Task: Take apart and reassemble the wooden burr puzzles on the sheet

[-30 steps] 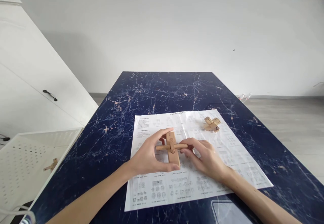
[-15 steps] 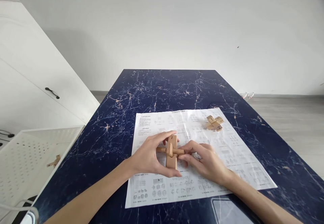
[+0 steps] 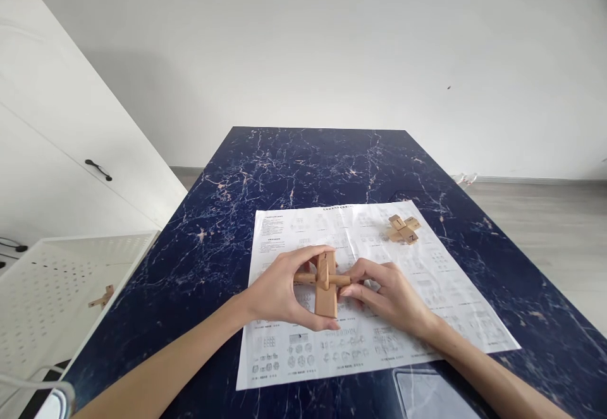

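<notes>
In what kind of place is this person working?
Probably a room in a home: a white cabinet with a dark handle, a plain wall, and a dark blue marbled table.

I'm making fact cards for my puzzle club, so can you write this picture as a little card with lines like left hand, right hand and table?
Left hand: left hand grips the flat wooden block at both ends
Right hand: right hand pinches the end of a wooden rod
Under the hands: printed sheet
On the sheet, far right: cross-shaped wooden puzzle
Table: dark blue table, with pale veins
Beside the table, left: white bin with holes, wooden pieces inside
</notes>
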`<control>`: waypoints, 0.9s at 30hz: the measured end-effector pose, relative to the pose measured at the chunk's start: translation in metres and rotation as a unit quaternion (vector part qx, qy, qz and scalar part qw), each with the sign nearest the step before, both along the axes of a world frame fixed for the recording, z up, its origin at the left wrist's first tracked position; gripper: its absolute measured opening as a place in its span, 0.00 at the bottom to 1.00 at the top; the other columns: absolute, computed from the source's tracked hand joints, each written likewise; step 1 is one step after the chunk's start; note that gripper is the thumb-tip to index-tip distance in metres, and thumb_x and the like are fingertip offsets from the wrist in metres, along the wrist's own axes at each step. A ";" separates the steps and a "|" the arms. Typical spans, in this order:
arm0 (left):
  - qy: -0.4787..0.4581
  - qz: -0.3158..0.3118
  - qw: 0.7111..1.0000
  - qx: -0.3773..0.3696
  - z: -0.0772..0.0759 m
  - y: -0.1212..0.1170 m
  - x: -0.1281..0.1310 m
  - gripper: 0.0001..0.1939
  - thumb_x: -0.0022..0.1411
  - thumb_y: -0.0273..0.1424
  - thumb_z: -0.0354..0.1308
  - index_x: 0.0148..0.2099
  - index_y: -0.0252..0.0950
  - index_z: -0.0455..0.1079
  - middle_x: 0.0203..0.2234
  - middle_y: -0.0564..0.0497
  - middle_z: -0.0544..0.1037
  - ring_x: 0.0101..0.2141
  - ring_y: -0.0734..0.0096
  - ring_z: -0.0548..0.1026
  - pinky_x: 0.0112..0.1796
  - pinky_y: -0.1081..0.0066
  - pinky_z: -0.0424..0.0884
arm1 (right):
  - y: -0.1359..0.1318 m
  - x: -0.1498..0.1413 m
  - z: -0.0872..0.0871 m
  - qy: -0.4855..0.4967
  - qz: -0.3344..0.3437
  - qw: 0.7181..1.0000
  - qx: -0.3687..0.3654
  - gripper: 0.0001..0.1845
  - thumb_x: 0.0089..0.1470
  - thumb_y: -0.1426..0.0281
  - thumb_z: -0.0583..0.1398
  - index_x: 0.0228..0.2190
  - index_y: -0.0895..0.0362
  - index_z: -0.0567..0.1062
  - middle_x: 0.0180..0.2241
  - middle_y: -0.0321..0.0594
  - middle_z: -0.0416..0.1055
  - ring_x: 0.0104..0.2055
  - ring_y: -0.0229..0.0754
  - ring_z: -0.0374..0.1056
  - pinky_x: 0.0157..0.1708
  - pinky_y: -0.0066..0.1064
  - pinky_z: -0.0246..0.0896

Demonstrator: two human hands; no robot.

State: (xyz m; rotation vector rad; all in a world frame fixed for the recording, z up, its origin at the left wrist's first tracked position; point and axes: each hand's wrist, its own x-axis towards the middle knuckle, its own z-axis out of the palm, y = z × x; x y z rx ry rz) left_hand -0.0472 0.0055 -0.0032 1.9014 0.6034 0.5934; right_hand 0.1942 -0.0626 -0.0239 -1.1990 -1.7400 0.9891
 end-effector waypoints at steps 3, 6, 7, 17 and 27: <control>0.001 0.004 1.000 0.010 0.000 0.001 0.000 0.51 0.42 0.41 0.83 0.66 0.42 0.67 0.54 0.44 0.80 0.50 0.50 0.79 0.53 0.51 0.76 | 0.000 0.001 0.003 -0.021 0.004 1.000 0.012 0.17 0.68 0.53 0.65 0.32 0.51 0.77 0.23 0.33 0.78 0.23 0.41 0.72 0.26 0.31 0.67; -0.001 0.012 1.000 0.016 0.002 0.001 0.000 0.49 0.42 0.42 0.82 0.65 0.42 0.68 0.51 0.46 0.80 0.49 0.51 0.78 0.53 0.50 0.76 | -0.001 0.000 0.005 -0.038 0.006 0.999 0.026 0.16 0.69 0.56 0.63 0.32 0.50 0.75 0.23 0.33 0.77 0.24 0.40 0.72 0.28 0.32 0.67; -0.005 0.014 1.000 0.013 0.004 0.001 0.000 0.49 0.42 0.42 0.82 0.65 0.43 0.68 0.51 0.45 0.80 0.49 0.50 0.78 0.53 0.50 0.76 | -0.002 0.000 0.005 -0.048 0.004 0.998 0.032 0.15 0.70 0.57 0.63 0.32 0.50 0.74 0.23 0.33 0.77 0.24 0.40 0.72 0.28 0.32 0.67; -0.111 0.117 0.987 0.011 0.009 0.011 -0.007 0.45 0.53 0.45 0.78 0.68 0.44 0.64 0.56 0.42 0.77 0.57 0.48 0.76 0.59 0.51 0.71 | -0.001 -0.001 0.003 -0.088 0.001 0.996 0.031 0.12 0.70 0.60 0.60 0.33 0.51 0.74 0.27 0.35 0.79 0.26 0.41 0.72 0.26 0.33 0.64; 0.215 0.388 0.869 0.220 -0.019 0.051 -0.029 0.36 0.49 0.51 0.75 0.54 0.39 0.69 0.61 0.37 0.65 0.66 0.35 0.59 0.65 0.37 0.57 | 0.001 -0.001 0.005 -0.056 -0.023 0.998 -0.003 0.15 0.72 0.58 0.58 0.33 0.51 0.71 0.28 0.37 0.81 0.24 0.40 0.71 0.25 0.34 0.63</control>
